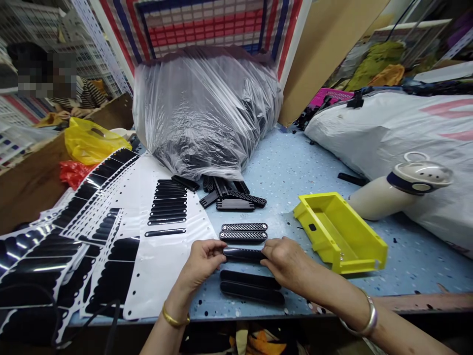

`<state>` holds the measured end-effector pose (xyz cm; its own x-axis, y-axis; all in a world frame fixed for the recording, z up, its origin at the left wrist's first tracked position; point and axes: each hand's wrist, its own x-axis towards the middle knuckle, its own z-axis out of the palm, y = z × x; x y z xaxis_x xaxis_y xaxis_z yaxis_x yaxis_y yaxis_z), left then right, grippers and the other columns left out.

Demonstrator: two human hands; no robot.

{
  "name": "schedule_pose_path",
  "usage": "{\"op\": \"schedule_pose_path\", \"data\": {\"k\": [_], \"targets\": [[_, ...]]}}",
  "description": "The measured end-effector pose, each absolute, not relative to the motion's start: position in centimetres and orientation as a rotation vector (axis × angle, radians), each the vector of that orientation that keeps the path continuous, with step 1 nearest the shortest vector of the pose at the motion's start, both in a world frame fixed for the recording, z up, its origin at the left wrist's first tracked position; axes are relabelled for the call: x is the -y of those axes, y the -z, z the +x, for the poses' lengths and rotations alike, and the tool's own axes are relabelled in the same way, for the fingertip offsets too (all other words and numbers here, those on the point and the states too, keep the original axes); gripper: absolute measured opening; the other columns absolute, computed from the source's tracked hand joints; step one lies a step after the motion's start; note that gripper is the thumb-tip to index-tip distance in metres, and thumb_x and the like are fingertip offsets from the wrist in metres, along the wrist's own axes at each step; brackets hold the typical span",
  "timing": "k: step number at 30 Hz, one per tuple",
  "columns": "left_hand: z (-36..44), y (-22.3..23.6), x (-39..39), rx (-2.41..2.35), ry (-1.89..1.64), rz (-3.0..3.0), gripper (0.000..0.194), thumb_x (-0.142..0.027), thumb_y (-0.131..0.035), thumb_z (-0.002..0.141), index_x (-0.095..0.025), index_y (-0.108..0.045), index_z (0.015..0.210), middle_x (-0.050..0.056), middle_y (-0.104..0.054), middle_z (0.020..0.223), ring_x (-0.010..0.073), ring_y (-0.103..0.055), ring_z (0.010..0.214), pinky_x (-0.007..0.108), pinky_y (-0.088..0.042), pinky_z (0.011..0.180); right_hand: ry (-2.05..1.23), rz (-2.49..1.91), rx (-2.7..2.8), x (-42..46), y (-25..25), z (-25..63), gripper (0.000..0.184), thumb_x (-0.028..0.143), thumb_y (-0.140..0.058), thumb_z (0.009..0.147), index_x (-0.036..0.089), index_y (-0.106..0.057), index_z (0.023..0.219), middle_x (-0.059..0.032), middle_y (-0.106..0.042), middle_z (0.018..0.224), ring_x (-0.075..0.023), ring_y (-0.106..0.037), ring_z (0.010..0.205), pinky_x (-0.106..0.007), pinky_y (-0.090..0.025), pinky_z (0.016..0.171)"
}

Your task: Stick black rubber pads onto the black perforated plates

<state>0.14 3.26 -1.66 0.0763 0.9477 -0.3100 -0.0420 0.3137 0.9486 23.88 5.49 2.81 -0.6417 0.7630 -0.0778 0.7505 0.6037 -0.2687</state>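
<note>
Fingers [213, 245] hold black strip [244, 254] by ends.

No text, brand, number or sign can be read anywhere in view. The black plastic strip [244, 255] at about 6 o'clock shows no legible marking. At about 3 o'clock, a small black label [312, 227] sits on the yellow plastic bin [342, 241], but it shows nothing readable. At about 2 o'clock, pink markings [449, 108] cross the white sack [369, 133]; folds break them up, and I cannot tell whether they are lettering.
</note>
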Motion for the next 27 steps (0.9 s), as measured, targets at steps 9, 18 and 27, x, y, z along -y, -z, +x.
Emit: {"op": "schedule_pose_path", "data": {"k": [9, 18, 27], "targets": [[0.6, 1.6, -3.3, -1.331, -0.944, 0.995, 0.026, -0.026, -0.071, 0.061, -0.01, -0.076, 0.081, 0.004, -0.067, 0.059, 0.0141, -0.058, 0.051, 0.021, -0.044, 0.044, -0.478, -1.328, 2.747, -5.6, -3.0, 23.7, 0.013, 0.009, -0.06, 0.083, 0.013, -0.068, 0.074, -0.0099, -0.07, 0.079, -0.024, -0.067, 0.076, -0.032, -0.05, 0.069], [1.5, 1.3, -3.5, -1.422, -0.996, 0.91, 0.019, -0.027, -0.069, 0.055, -0.013, -0.074, 0.066, 0.002, -0.062, 0.05, 0.0126, -0.054, 0.046, 0.02, -0.041, 0.039, -0.565, -1.294, 2.673, -5.7, -2.5, 24.4, 0.012, 0.014, -0.06, 0.086, 0.014, -0.07, 0.081, -0.0092, -0.071, 0.083, -0.0197, -0.066, 0.075, -0.028, -0.049, 0.069], [2.0, 1.4, -3.4, -1.495, -0.991, 0.974, 0.024, -0.031, -0.074, 0.056, -0.013, -0.074, 0.072, 0.0, -0.06, 0.048, 0.0138, -0.054, 0.047, 0.021, -0.038, 0.042, -0.548, -1.288, 2.631, -5.9, -1.9, 24.7, 0.01, 0.015, -0.064, 0.084, 0.016, -0.071, 0.076, -0.0066, -0.069, 0.077, -0.0181, -0.063, 0.071, -0.026, -0.046, 0.065]]}}
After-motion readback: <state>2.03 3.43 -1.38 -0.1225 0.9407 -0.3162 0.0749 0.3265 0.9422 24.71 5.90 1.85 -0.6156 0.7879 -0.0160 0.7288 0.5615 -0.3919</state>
